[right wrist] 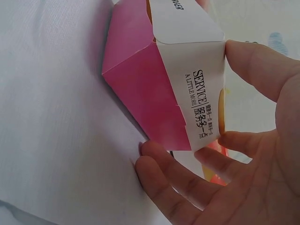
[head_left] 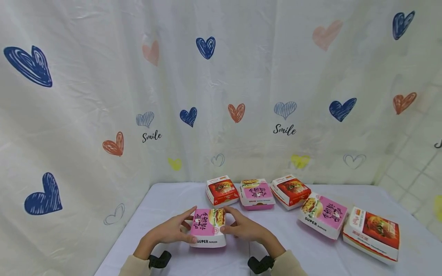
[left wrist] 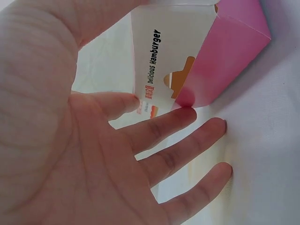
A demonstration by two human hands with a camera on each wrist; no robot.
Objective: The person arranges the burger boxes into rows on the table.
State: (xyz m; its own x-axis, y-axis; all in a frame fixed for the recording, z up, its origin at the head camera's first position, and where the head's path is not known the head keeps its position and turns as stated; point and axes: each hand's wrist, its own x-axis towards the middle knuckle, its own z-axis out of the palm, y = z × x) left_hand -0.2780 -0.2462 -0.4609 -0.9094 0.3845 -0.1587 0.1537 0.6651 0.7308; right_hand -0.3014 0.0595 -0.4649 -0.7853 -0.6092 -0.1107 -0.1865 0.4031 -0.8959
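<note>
A pink and white burger box with a burger picture and "SUPER BURGER" lettering sits on the white cloth. My left hand holds its left side, thumb at the front corner and index finger at the back. On the opposite side my right hand grips it the same way. In the left wrist view, the box's white flap and pink base show beyond the left fingertips, with the lower fingers spread off the box. The right wrist view has the right thumb at the lid's edge and fingers along the far end.
Behind stand a red and white burger box, a pink one and another red one. To the right lie a tilted pink box and a red box. A heart-printed curtain hangs behind the table.
</note>
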